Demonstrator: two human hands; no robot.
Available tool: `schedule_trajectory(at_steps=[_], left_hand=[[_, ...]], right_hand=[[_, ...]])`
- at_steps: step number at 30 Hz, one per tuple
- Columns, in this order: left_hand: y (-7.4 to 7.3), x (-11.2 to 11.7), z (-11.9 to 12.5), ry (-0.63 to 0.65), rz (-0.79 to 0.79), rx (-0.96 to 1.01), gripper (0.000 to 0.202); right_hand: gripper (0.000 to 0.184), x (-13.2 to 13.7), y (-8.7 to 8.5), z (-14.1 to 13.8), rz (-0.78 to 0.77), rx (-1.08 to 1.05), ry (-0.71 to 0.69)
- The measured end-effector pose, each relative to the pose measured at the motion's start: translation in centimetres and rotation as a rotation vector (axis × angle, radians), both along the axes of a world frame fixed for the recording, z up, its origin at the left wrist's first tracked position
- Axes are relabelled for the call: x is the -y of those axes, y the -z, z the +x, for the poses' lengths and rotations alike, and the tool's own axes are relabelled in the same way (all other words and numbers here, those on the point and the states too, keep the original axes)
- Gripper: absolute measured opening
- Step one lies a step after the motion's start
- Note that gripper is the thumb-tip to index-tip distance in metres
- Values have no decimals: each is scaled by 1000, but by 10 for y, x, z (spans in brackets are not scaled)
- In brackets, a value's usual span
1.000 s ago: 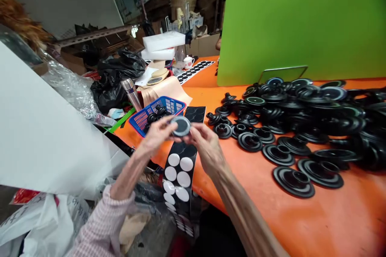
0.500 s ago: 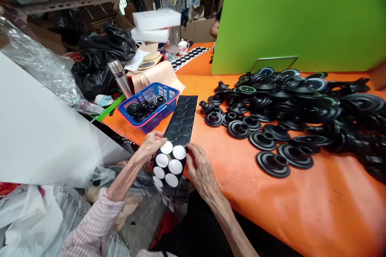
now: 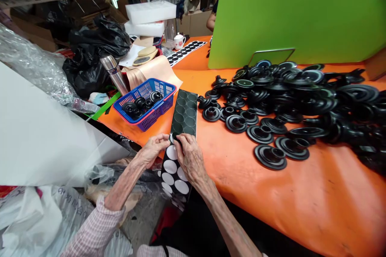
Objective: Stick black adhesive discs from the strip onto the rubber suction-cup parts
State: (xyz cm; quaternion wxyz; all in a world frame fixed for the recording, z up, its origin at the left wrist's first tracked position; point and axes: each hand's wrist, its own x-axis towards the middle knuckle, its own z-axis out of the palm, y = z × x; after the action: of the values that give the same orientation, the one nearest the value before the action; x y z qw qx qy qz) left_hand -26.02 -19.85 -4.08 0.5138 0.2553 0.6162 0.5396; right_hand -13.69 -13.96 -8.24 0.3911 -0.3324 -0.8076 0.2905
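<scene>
A long sheet of round black stickers [image 3: 184, 108] lies along the table edge, its near part bending down over the edge. White circles [image 3: 170, 166] show on that near part, and black discs cover the far part. My left hand [image 3: 153, 150] is closed in a pinch at the sheet's left edge. Across the sheet, my right hand [image 3: 191, 158] has its fingertips together on a black sticker, one edge of which curls up pale between the hands. My right fingers partly cover the sheet.
A blue basket [image 3: 144, 122] of black round parts stands beyond my left hand. A large heap of black flanged parts [image 3: 271, 100] spreads across the orange table [image 3: 229, 164]. Behind it rises a green panel [image 3: 289, 12]. A steel flask [image 3: 113, 74] leans at the left.
My right hand has moved left and inward over the sheet, closing its fingertips at a sticker. My left hand has shifted slightly right. The view has moved slightly.
</scene>
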Motion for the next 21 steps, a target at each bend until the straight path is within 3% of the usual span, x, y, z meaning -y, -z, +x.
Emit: schedule_trajectory(at_steps=[3,7,9,11,13,15,18,21], left_hand=[[1,1,-1,-26,-71,-233,24],[-9,2,15,-178,-33,-564,25],[-15,1,31,-57,-31,-461,29],[-17,-2,49,106,-59,-231,28],[-16,-6,66,150,-63,-79,22],[-13,-10,82,168,-51,-41,17],[-11,-20,106,337,-52,-115,17],[-13,-37,134,382,1,-502,25]], right_hand=[[27,-6,-6,12,-81,-79,103],[26,-1,-13,36,-53,-101,192],[28,11,-13,48,-28,-68,167],[28,25,-11,60,-38,-54,118],[26,35,-9,73,-105,-102,90],[26,39,-9,88,-243,-196,151],[22,36,-11,116,-484,-297,356],[29,33,-18,146,-539,-372,566]])
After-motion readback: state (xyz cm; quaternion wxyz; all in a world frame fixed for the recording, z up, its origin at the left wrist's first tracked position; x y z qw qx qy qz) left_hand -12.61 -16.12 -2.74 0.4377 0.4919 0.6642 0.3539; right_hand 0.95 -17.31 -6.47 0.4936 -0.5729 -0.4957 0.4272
